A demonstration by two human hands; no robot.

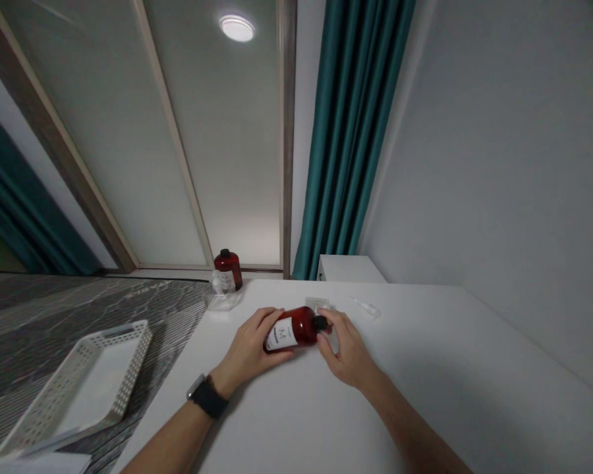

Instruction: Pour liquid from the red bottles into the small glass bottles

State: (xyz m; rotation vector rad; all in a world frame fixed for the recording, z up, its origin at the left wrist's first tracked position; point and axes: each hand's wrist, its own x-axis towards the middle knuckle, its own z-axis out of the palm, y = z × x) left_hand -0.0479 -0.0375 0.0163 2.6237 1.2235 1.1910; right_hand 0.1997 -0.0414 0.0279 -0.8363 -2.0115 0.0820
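**My left hand (257, 337) on the body and my right hand (343, 345) on the black cap (320, 323) of a red-brown bottle (304, 326)**

Nearest to me, on this side of the bottle, a dark-banded watch (207, 396) sits on my left wrist, above the white table (301, 415). My left hand is wrapped around the bottle's base end, fingers over the top and thumb along the near side. My right thumb and fingertips are drawn in close, holding the cap. The bottle is on its side over the table, cap to the right, its white label (281, 334) with an M facing me; whether it touches the tabletop I cannot tell.

Well left of the bottle, lower than the tabletop, is a white perforated basket (137, 355). Just beyond the bottle lies a small clear piece (317, 303), and to its right a slim clear-and-white item (368, 307), too blurred to make out.

Farther off, beyond the bottle to the left, a second bottle (234, 265) stands upright, black-capped, with clear plastic (222, 303) in front.

Past the bottle, behind the table, come a white cabinet (353, 268), then a teal curtain (353, 138) and, to the left, frosted panels (222, 138) showing a round light (237, 28).
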